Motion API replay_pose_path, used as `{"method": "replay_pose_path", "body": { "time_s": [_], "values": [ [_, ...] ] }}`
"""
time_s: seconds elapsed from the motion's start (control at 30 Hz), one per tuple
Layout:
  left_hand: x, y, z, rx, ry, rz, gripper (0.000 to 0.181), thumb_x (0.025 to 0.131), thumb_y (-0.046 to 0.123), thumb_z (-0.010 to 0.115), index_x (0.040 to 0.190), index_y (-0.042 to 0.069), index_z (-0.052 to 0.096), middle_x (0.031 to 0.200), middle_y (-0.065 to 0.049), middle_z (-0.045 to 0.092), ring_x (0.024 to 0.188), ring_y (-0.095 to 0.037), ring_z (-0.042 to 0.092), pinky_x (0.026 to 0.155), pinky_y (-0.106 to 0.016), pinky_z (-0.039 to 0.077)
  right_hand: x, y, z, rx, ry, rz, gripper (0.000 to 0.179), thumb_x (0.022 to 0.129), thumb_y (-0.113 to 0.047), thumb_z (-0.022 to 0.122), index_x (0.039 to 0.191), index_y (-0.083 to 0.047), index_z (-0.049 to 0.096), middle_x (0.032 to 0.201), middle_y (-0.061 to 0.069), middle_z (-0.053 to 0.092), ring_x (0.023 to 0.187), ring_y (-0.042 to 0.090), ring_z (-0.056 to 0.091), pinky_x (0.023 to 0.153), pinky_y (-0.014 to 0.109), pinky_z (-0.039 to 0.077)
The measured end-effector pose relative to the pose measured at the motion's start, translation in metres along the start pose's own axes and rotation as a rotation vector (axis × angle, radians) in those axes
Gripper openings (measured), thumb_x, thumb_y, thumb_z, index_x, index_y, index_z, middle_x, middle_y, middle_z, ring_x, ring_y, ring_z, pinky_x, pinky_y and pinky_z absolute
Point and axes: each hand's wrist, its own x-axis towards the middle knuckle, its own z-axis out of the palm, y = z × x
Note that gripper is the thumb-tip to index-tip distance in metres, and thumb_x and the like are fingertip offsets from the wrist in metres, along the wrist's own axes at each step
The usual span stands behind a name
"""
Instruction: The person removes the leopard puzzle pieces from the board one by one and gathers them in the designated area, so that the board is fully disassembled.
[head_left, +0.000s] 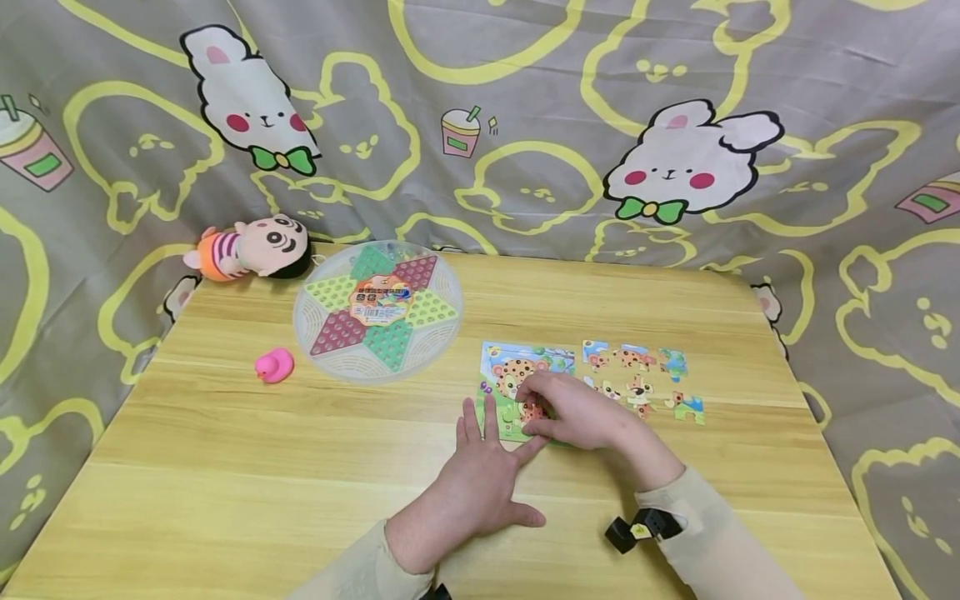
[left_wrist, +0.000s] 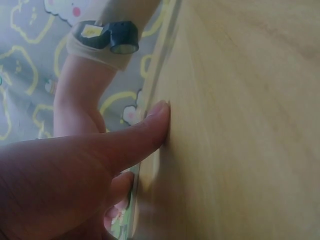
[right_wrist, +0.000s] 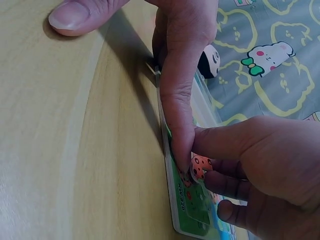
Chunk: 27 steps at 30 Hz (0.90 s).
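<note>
A jigsaw puzzle board with a spotted cartoon animal on it lies on the table. My left hand rests palm down with its fingers spread; its fingertips reach the board's left and near edge, and in the right wrist view its index finger presses on the green border. Over the lower part of the picture, my right hand pinches an orange spotted puzzle piece between thumb and fingers. That hand hides part of the board in the head view. Several loose puzzle pieces lie to the right of the board.
A round Chinese checkers board lies behind and left of the puzzle. Further left are a pink toy duck and a plush doll. A patterned curtain hangs along the wooden table's back edge.
</note>
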Motion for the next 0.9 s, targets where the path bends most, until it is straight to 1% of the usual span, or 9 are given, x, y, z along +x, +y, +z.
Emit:
{"method": "replay_pose_path", "body": {
  "time_s": [0.13,0.27,0.53,0.77,0.9],
  "values": [
    [0.0,0.0,0.0,-0.004,-0.006,-0.003,0.11,0.075,0.091,0.063,0.167,0.048,0.019,0.161,-0.046,0.015,0.143,-0.072,0.016,0.119,-0.069,0.029,-0.001,0.002,-0.001,0.029,0.0,-0.01,0.031,0.095,-0.02,0.083,0.12,-0.009,0.069,0.098,-0.007,0.063,0.086,0.014,0.058,0.076,0.032,0.053],
    [0.0,0.0,0.001,-0.009,-0.012,-0.005,0.11,0.075,0.091,0.063,0.167,0.049,0.019,0.162,-0.046,0.014,0.144,-0.073,0.014,0.119,-0.069,0.028,-0.002,0.004,-0.004,0.086,-0.014,-0.012,0.032,0.094,-0.016,0.083,0.123,-0.009,0.069,0.099,-0.006,0.064,0.088,0.015,0.059,0.077,0.032,0.054],
    [0.001,0.0,0.0,-0.008,-0.015,-0.01,0.11,0.075,0.091,0.063,0.167,0.05,0.019,0.162,-0.046,0.013,0.144,-0.072,0.015,0.119,-0.068,0.029,-0.005,0.006,-0.006,0.193,-0.028,-0.035,0.027,0.097,-0.004,0.076,0.123,-0.008,0.069,0.099,-0.003,0.066,0.089,0.013,0.062,0.08,0.032,0.057],
    [0.001,0.0,0.0,-0.021,-0.013,-0.012,0.111,0.074,0.091,0.064,0.167,0.05,0.019,0.161,-0.047,0.011,0.144,-0.072,0.014,0.119,-0.068,0.031,-0.008,0.01,-0.006,0.285,-0.006,-0.045,0.024,0.1,-0.001,0.072,0.123,-0.007,0.07,0.099,-0.002,0.068,0.089,0.015,0.065,0.078,0.031,0.058],
    [0.001,0.0,0.0,-0.028,-0.01,-0.01,0.11,0.074,0.091,0.064,0.167,0.049,0.021,0.161,-0.048,0.01,0.143,-0.073,0.013,0.119,-0.068,0.03,-0.011,0.012,-0.009,0.307,0.012,-0.04,0.024,0.101,-0.002,0.071,0.124,-0.008,0.07,0.098,-0.002,0.068,0.087,0.016,0.065,0.076,0.031,0.058]
  ]
}}
